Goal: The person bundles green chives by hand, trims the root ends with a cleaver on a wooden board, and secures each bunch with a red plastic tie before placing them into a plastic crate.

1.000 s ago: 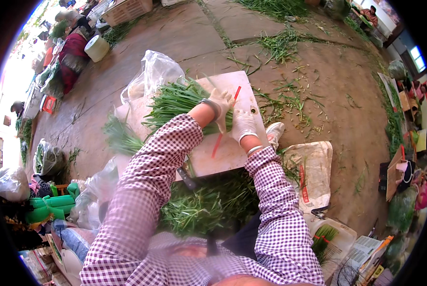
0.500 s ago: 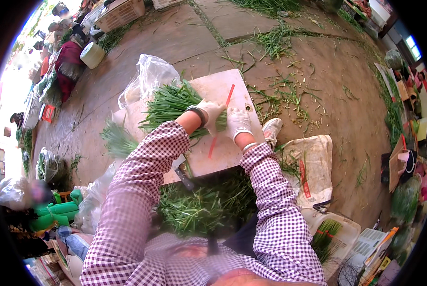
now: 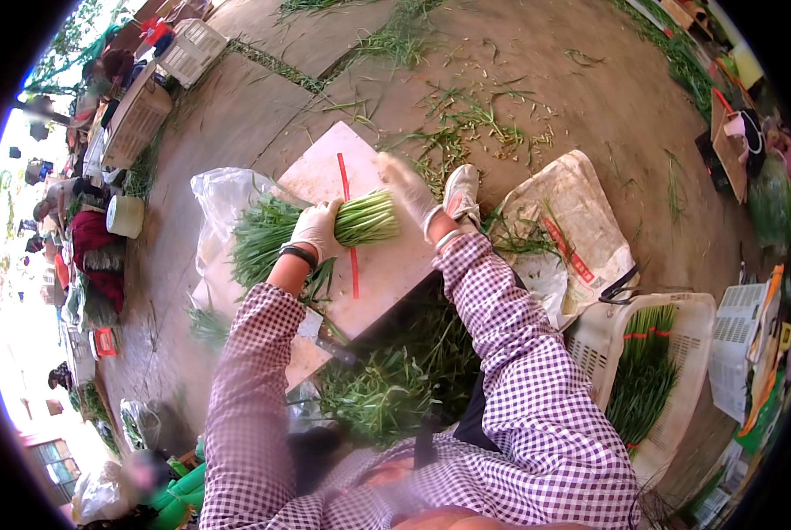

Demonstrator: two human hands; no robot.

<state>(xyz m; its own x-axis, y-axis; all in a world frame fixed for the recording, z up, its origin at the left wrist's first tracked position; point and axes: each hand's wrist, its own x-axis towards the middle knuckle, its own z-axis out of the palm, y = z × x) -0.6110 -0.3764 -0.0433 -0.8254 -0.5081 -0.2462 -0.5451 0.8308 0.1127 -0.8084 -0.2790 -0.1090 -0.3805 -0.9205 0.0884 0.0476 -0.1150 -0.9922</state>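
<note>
My gloved left hand (image 3: 319, 228) is closed over a thick bundle of garlic chives (image 3: 276, 231), pressing it on a pale board (image 3: 320, 159). The bundle's leafy ends point left and its pale stem ends face right. Just beyond those ends is my gloved right hand (image 3: 409, 190), blurred but stretched out flat, with nothing seen in it. A red strip (image 3: 343, 177) runs across the board, passing under the bundle. Close to my left forearm, a knife (image 3: 334, 348) lies at the board's near edge. Loose leaves (image 3: 205, 325) stick out past the board's left side.
Loose greens (image 3: 382, 389) are heaped below the board. To the right lie a whitish sack (image 3: 572, 212) and a crate (image 3: 700, 353) holding banded bundles (image 3: 647, 380). A clear plastic bag (image 3: 219, 208) sits at the board's left. Trimmings (image 3: 479, 128) litter the floor.
My right hand has come off the bundle and moved to the right of its stem ends. My left hand keeps hold of the bundle, whose pale stems now show. The whole view has turned.
</note>
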